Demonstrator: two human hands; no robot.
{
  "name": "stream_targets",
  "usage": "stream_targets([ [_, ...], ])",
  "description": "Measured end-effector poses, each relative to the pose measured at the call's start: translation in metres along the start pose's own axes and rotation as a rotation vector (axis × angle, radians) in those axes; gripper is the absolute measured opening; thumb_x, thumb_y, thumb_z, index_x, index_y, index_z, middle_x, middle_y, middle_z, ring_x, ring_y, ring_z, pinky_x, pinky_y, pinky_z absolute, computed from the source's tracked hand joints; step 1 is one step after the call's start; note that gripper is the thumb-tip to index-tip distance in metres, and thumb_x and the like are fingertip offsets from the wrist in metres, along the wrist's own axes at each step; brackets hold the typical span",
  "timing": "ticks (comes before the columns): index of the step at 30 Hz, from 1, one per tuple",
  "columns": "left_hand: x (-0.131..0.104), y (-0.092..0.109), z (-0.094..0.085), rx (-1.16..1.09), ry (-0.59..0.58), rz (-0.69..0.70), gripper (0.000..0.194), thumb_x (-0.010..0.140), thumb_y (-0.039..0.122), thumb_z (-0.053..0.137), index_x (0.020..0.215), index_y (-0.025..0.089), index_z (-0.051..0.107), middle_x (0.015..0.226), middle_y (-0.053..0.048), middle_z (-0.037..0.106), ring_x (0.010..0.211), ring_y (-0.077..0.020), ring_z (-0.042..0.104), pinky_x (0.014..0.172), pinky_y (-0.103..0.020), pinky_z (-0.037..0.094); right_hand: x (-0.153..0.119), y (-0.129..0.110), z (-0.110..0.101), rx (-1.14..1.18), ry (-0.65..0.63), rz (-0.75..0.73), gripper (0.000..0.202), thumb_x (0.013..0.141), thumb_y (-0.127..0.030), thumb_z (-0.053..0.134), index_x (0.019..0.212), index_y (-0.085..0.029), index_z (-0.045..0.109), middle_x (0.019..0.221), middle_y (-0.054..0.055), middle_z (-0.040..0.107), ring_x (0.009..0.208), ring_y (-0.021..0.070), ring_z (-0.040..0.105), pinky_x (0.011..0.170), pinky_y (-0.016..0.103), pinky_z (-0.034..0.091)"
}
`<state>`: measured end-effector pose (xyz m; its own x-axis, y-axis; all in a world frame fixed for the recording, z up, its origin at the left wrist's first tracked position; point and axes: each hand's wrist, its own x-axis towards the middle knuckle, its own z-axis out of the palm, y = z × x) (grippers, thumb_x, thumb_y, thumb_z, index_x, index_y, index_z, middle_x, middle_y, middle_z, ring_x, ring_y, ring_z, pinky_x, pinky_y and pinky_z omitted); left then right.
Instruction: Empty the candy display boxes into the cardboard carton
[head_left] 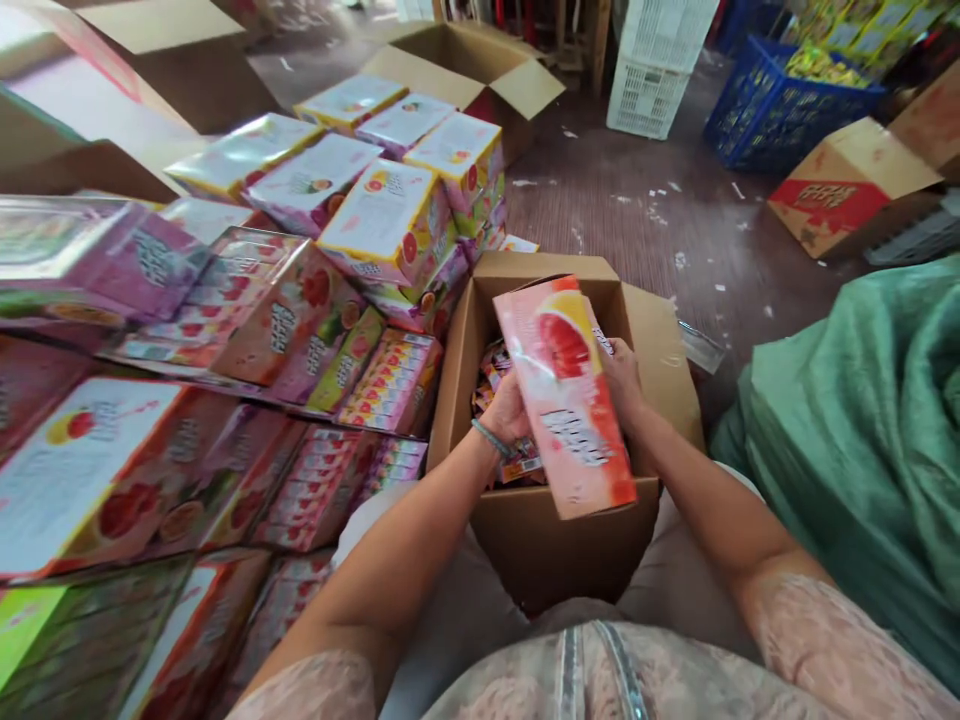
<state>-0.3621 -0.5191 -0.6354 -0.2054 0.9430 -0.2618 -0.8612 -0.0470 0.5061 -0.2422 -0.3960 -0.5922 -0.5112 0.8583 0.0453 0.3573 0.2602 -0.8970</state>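
A pink and orange printed candy box (570, 400) with a grapefruit picture is tilted above an open cardboard carton (555, 530) between my knees. My left hand (511, 408) grips its left side, the fingertips hidden behind it. On the other side my right hand (622, 375) holds its right edge near the top, fingers curled. Inside the carton lie many small wrapped sachets (525, 462), partly covered by the box and my left hand.
Stacked candy boxes (382, 215) fill the left side. Behind them stands an open carton (457, 65). White crates (652, 80), a blue crate (772, 105) and a red-printed carton (840, 190) stand at the back right. Green cloth (862, 400) is heaped on my right. Paper scraps litter the floor.
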Motion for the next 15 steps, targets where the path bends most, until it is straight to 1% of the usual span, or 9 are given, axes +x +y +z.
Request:
stream_targets([
  [2, 0.004, 0.001, -0.004, -0.021, 0.026, -0.027, 0.060, 0.092, 0.062, 0.071, 0.132, 0.018, 0.073, 0.121, -0.012, 0.082, 0.128, -0.0388, 0.071, 0.111, -0.054, 0.057, 0.005, 0.002, 0.010, 0.011, 0.048, 0.127, 0.050, 0.089, -0.072, 0.067, 0.093, -0.022, 0.062, 0.079, 0.001, 0.070, 0.077, 0.0200, 0.063, 0.070, 0.032, 0.054],
  [4, 0.006, 0.010, -0.010, -0.013, 0.030, -0.056, 0.066, 0.093, 0.067, 0.068, 0.136, 0.018, 0.072, 0.123, -0.013, 0.082, 0.129, -0.0394, 0.070, 0.112, -0.055, 0.057, 0.013, 0.001, 0.006, 0.035, 0.082, 0.209, 0.052, 0.079, -0.072, 0.072, 0.088, -0.023, 0.058, 0.077, 0.000, 0.068, 0.074, 0.0187, 0.059, 0.065, 0.030, 0.050],
  [6, 0.007, 0.024, -0.021, 0.028, 0.067, -0.095, 0.065, 0.094, 0.068, 0.067, 0.136, 0.019, 0.073, 0.121, -0.014, 0.082, 0.125, -0.0389, 0.073, 0.110, -0.055, 0.059, 0.022, 0.000, -0.011, -0.014, 0.137, 0.194, 0.052, 0.074, -0.070, 0.075, 0.085, -0.023, 0.056, 0.077, 0.000, 0.065, 0.072, 0.0179, 0.056, 0.064, 0.030, 0.046],
  [7, 0.007, 0.032, -0.028, 0.062, 0.114, -0.113, 0.061, 0.094, 0.065, 0.070, 0.134, 0.019, 0.075, 0.117, -0.014, 0.083, 0.119, -0.0381, 0.076, 0.106, -0.054, 0.061, 0.027, 0.000, -0.023, -0.077, 0.185, 0.157, 0.050, 0.073, -0.068, 0.076, 0.084, -0.023, 0.056, 0.077, 0.000, 0.064, 0.073, 0.0178, 0.055, 0.066, 0.031, 0.046],
  [10, 0.007, 0.051, -0.051, 0.187, 0.330, -0.132, 0.040, 0.089, 0.044, 0.083, 0.114, 0.014, 0.080, 0.098, -0.015, 0.084, 0.088, -0.0316, 0.081, 0.085, -0.044, 0.068, 0.038, 0.007, -0.057, -0.314, 0.297, 0.044, 0.046, 0.075, -0.063, 0.077, 0.080, -0.023, 0.054, 0.080, 0.002, 0.064, 0.078, 0.0191, 0.055, 0.078, 0.034, 0.048],
  [12, 0.008, 0.054, -0.062, 0.237, 0.465, -0.129, 0.029, 0.087, 0.036, 0.086, 0.100, 0.011, 0.079, 0.086, -0.014, 0.082, 0.070, -0.0259, 0.078, 0.071, -0.038, 0.066, 0.042, 0.015, -0.071, -0.382, 0.304, 0.044, 0.050, 0.074, -0.067, 0.078, 0.078, -0.023, 0.053, 0.082, 0.004, 0.065, 0.080, 0.0204, 0.057, 0.083, 0.037, 0.049],
  [13, 0.009, 0.053, -0.064, 0.237, 0.508, -0.122, 0.027, 0.089, 0.036, 0.084, 0.097, 0.011, 0.079, 0.083, -0.013, 0.081, 0.066, -0.0241, 0.076, 0.067, -0.036, 0.066, 0.042, 0.019, -0.075, -0.357, 0.288, 0.062, 0.054, 0.072, -0.070, 0.078, 0.078, -0.023, 0.054, 0.083, 0.005, 0.066, 0.081, 0.0212, 0.058, 0.083, 0.038, 0.051],
  [14, 0.010, 0.051, -0.065, 0.218, 0.530, -0.113, 0.027, 0.091, 0.038, 0.082, 0.096, 0.011, 0.078, 0.082, -0.013, 0.081, 0.065, -0.0235, 0.075, 0.068, -0.036, 0.066, 0.042, 0.021, -0.078, -0.287, 0.258, 0.081, 0.058, 0.070, -0.075, 0.078, 0.080, -0.023, 0.055, 0.083, 0.006, 0.067, 0.082, 0.0223, 0.061, 0.082, 0.038, 0.053],
  [15, 0.011, 0.048, -0.064, 0.187, 0.525, -0.103, 0.029, 0.094, 0.041, 0.079, 0.097, 0.012, 0.078, 0.084, -0.013, 0.081, 0.068, -0.0240, 0.076, 0.071, -0.037, 0.066, 0.042, 0.023, -0.080, -0.183, 0.210, 0.092, 0.062, 0.069, -0.080, 0.077, 0.083, -0.023, 0.057, 0.085, 0.007, 0.069, 0.083, 0.0240, 0.063, 0.080, 0.039, 0.054],
])
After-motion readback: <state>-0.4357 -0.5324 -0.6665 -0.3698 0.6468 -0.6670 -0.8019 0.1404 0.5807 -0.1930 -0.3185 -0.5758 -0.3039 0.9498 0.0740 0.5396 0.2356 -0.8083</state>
